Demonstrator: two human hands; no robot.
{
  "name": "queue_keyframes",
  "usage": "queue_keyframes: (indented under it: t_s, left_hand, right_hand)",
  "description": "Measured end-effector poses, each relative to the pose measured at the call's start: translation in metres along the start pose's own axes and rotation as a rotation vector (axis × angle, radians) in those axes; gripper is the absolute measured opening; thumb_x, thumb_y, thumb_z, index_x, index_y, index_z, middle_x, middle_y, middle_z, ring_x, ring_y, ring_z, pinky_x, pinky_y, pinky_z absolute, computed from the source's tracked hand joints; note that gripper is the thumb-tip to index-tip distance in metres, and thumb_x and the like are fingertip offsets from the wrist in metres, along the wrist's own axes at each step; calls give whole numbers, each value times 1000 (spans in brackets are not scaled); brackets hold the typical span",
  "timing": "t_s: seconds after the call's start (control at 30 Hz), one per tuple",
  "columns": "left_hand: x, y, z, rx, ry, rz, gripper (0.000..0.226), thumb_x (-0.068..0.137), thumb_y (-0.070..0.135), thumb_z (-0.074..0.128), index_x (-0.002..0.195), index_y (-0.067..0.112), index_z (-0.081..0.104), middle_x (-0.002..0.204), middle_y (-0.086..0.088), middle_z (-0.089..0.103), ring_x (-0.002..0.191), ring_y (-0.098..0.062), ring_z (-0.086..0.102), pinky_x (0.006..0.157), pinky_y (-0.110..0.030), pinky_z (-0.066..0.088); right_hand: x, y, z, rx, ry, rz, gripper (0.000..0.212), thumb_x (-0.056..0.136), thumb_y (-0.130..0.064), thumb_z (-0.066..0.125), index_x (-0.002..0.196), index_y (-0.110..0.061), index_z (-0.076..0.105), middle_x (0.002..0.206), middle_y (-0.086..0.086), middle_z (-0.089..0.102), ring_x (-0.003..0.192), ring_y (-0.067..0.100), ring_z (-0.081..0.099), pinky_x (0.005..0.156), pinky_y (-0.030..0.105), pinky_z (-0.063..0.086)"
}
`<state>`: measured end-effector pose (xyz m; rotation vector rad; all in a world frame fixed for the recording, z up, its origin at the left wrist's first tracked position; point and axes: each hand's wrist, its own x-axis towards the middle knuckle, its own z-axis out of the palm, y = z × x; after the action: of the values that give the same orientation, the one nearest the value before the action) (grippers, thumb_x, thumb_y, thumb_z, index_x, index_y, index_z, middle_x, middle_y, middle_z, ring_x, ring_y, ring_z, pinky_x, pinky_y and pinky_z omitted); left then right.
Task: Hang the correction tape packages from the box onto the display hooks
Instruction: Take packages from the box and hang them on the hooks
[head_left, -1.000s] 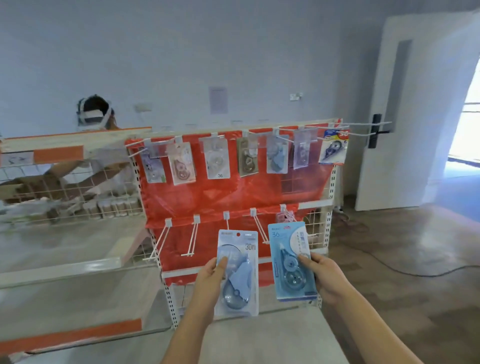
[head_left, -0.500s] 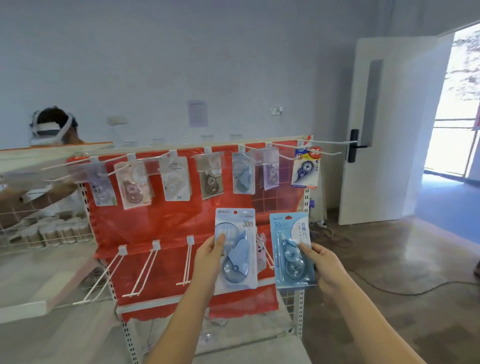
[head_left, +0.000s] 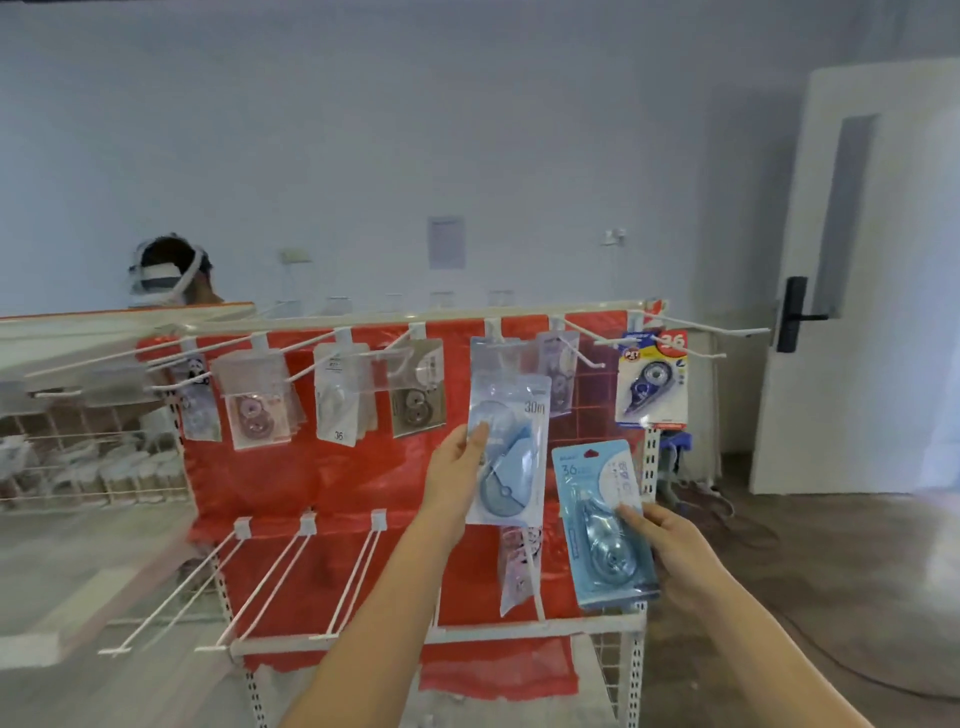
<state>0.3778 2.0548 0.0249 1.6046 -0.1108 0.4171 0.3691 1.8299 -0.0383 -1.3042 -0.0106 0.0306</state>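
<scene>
Correction tape packages, light stiff blister cards: left hand (head_left: 457, 467) pinches the pale package (head_left: 511, 452), right hand (head_left: 670, 551) grips the blue package (head_left: 602, 525); best held low, hang-holes free.

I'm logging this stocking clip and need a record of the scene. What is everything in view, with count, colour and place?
30m package: one, clear with a pale blue dispenser, raised toward the top row of hooks.
36 package: one, light blue card, lower right of the rack.
Hung packages: about seven on the top row, mostly clear; the rightmost white, blue and red; one more on the lower row.
Empty lower hooks: three pairs, white, lower left.
Rack backing: red.
Door: one, white, right.
Another person's head: behind the rack, left.
Left hand: pinches the 30m package.
Right hand: holds the 36 package.
</scene>
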Motion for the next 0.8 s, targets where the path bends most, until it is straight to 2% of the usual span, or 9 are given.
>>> queue_keyframes:
  t_s: [0.1, 0.17, 0.3, 0.43, 0.53, 0.67, 0.73, 0.8]
  left_hand:
    - [12, 2, 3, -31, 26, 22, 21, 98, 32, 50, 85, 17, 59, 79, 4, 56, 72, -4, 48, 64, -16, 40]
    - [17, -1, 4, -55, 29, 47, 19, 97, 30, 51, 86, 20, 62, 83, 4, 62, 75, -5, 54, 65, -15, 44]
    - [20, -11, 7, -132, 26, 44, 21, 97, 28, 52, 81, 16, 60, 79, -3, 59, 76, -14, 52, 64, -22, 43]
    - [20, -20, 6, -198, 33, 31, 20, 94, 30, 55, 85, 16, 66, 87, -9, 66, 83, -21, 58, 76, -39, 47]
    - [22, -23, 2, -236, 42, 10, 20, 95, 29, 54, 92, 15, 68, 96, -12, 70, 89, -24, 63, 80, -43, 50]
    - [30, -24, 1, -202, 27, 18, 24, 91, 38, 58, 88, 15, 66, 90, -12, 64, 85, -25, 57, 78, -44, 46]
    - [32, -23, 4, -214, 19, 7, 19, 93, 35, 58, 85, 21, 67, 90, -10, 63, 86, -24, 56, 81, -44, 47]
    - [35, -24, 7, -215, 34, 1, 18, 95, 30, 56, 84, 22, 67, 89, -7, 64, 85, -21, 56, 80, -39, 47]
  right_hand:
    - [11, 4, 3, 5, -4, 53, 23, 90, -15, 60, 108, -1, 63, 102, 22, 70, 97, 44, 65, 90, 58, 49]
    - [19, 6, 5, 14, -1, 58, 22, 90, -13, 60, 107, 0, 63, 102, 24, 70, 100, 45, 64, 93, 60, 47]
    - [37, 9, 13, -10, 7, 35, 25, 87, -15, 62, 107, 1, 63, 97, 20, 72, 90, 38, 67, 90, 54, 51]
    - [52, 13, 20, -38, 17, 25, 15, 89, -15, 61, 97, -4, 66, 90, 15, 73, 88, 36, 67, 88, 51, 52]
    - [58, 17, 24, -49, 22, 42, 20, 88, -18, 62, 102, -3, 64, 94, 17, 72, 89, 37, 67, 86, 52, 53]
    - [62, 21, 25, -15, 13, 63, 22, 87, -17, 62, 103, -2, 62, 99, 19, 70, 92, 39, 66, 86, 52, 53]
    - [65, 25, 25, 15, 5, 63, 26, 86, -16, 63, 106, 0, 61, 102, 21, 69, 95, 40, 64, 88, 53, 51]
    - [67, 28, 24, 30, -4, 62, 27, 83, -17, 63, 106, -1, 62, 98, 19, 71, 89, 36, 67, 84, 50, 53]
